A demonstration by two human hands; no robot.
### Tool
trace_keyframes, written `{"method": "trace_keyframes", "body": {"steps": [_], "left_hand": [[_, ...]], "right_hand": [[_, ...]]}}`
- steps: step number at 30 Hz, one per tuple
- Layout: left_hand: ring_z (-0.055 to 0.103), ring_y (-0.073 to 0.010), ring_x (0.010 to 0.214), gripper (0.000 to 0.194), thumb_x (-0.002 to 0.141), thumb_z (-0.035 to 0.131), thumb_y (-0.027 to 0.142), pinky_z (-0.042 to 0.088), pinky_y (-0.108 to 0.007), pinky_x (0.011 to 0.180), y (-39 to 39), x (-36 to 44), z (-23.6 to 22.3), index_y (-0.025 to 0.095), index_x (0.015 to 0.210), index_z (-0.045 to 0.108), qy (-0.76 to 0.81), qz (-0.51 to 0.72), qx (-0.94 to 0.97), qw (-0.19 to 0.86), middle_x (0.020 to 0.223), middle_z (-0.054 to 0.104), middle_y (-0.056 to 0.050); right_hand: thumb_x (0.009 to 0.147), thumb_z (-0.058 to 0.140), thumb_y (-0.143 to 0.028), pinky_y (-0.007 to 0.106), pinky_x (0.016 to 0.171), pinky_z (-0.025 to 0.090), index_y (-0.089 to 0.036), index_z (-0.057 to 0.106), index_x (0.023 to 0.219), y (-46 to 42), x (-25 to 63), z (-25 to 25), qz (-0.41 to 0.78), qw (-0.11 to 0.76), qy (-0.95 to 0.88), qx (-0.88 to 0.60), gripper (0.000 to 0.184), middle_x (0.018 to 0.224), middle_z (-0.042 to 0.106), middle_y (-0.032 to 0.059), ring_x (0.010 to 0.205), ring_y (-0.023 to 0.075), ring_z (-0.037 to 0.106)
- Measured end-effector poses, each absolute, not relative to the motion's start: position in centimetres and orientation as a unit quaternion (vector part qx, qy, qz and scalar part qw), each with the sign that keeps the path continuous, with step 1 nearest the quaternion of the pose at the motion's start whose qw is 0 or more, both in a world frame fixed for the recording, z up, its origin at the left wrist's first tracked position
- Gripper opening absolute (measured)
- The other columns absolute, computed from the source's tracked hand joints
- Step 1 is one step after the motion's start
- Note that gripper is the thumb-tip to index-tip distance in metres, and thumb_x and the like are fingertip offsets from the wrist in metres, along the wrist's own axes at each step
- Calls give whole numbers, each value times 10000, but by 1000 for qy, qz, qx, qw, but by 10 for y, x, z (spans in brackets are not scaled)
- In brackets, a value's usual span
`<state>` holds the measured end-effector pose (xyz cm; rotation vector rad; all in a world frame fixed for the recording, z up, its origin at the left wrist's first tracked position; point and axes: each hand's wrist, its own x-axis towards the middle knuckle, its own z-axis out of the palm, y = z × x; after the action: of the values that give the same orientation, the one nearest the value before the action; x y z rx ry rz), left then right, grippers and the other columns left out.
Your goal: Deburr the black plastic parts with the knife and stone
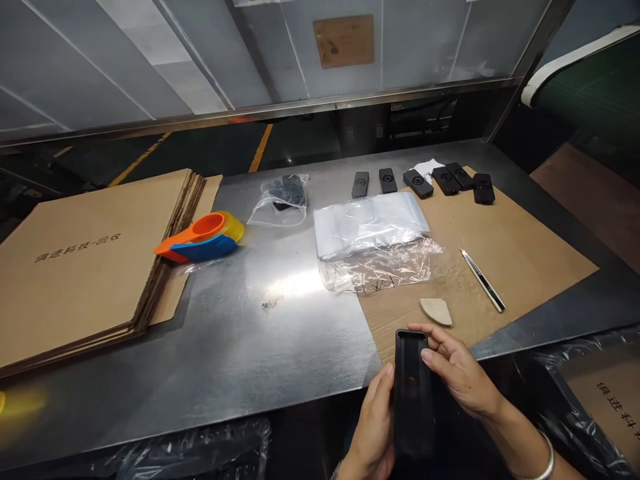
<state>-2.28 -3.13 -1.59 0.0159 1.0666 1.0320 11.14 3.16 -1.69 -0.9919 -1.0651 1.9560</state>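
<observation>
I have a long black case (413, 410) between my two hands at the near edge of the metal table (280, 340), right of the middle, its hollow side facing up at me. My left hand (371, 427) grips its left long wall, thumb laid along the side; the fingers underneath are hidden, so I cannot tell how they sit. My right hand (460, 370) pinches it near the far right corner, thumb on the rim and fingers behind the far end. Whether the case also rests against the table edge, I cannot tell.

I judge it to be moulded plastic: light for its length, and stiff enough not to bend under my fingers. The outside looks fairly smooth, so it may slide a little in dry fingers. The thin rim around the hollow is probably the weakest part, easy to scuff or nick. The long side walls seem the best hold, one hand to each, with only a light thumb on the rim.

Just beyond my right hand, a beige wedge (436, 311) lies on the brown cardboard (535, 250), and a utility knife (483, 280) lies farther right, well apart from the case.
</observation>
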Motion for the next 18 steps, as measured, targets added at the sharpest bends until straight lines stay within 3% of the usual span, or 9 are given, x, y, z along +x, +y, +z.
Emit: {"method": "trace_keyframes", "body": {"steps": [4,8,12,18], "left_hand": [[612,-189,484,597,823,391,599,433,-265,441,-30,-20,-15,60,1004,570,486,427,48,761,727,680,-138],[597,-152,457,664,846,297,605,403,-219,439,-28,-18,-14,29,970,603,444,433,65,782,722,681,-174],[585,-145,452,667,850,294,597,398,-211,433,-27,-17,-17,23,933,622,436,441,55,783,714,677,-177],[597,-158,496,467,866,402,477,428,-242,447,-19,-37,-10,110,1086,589,421,482,45,767,848,680,-127]], "right_hand": [[846,576,-379,246,637,502,-231,486,1161,31,109,-17,753,338,-407,-392,359,924,629,24,730,129,603],[849,562,-407,272,738,496,-218,510,1141,32,107,-15,722,335,-450,-405,351,938,628,35,844,159,598],[857,556,-398,274,780,483,-229,520,1140,34,107,-16,713,336,-465,-404,332,965,624,37,888,156,586],[837,598,-371,201,527,447,-208,493,1071,35,108,-20,743,358,-402,-399,304,793,587,-9,619,93,540]]}}
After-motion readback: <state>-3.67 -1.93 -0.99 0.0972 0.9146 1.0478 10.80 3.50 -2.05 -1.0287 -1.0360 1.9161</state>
